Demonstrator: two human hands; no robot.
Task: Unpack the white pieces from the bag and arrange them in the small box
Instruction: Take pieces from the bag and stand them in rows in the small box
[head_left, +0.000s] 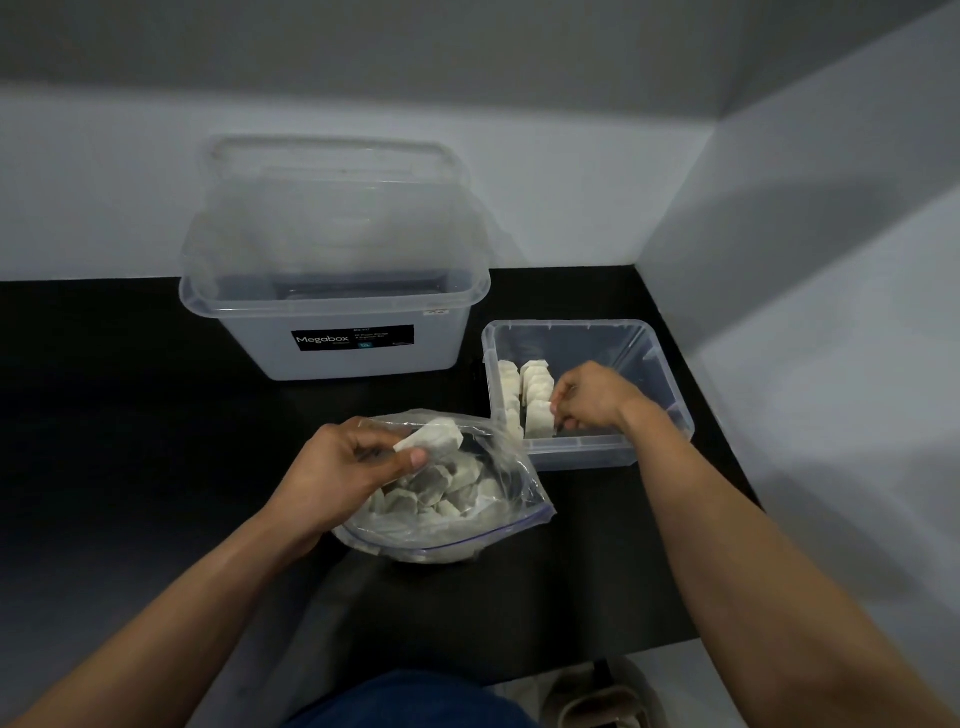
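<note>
- white pieces (534, 387): flat, soft-looking pouches with clipped corners; they stand on edge in two close rows along the left side of the small box (671, 379)
- front piece (538, 420): nearest in the right-hand row, upright; the right hand (592, 397) is inside the small box just beside it, fingers curled down with the tips pinching its right edge
- loose piece (435, 440): lifted at the mouth of the bag (511, 525), pinched between the thumb and curled fingers of the left hand (347, 467); its pale face is slightly creased
- heap (441, 493): more of the same pouches lie jumbled inside the bag, under and just right of the left hand
- bag: clear, crinkled plastic with a blue zip strip along its near edge; it lies on the counter (130, 415), touching the near-left corner of the small box
- small box: clear, square, rigid plastic with a rolled rim, at the right end of the counter
- counter: flat, matte black
- large tub (447, 343): cloudy translucent plastic with a black "Megabox" label (352, 339); it stands behind the bag, left of the small box; its clear lid (332, 171) leans upright against the wall (805, 312)
- wall: plain, pale grey, meeting in a corner at the right
</note>
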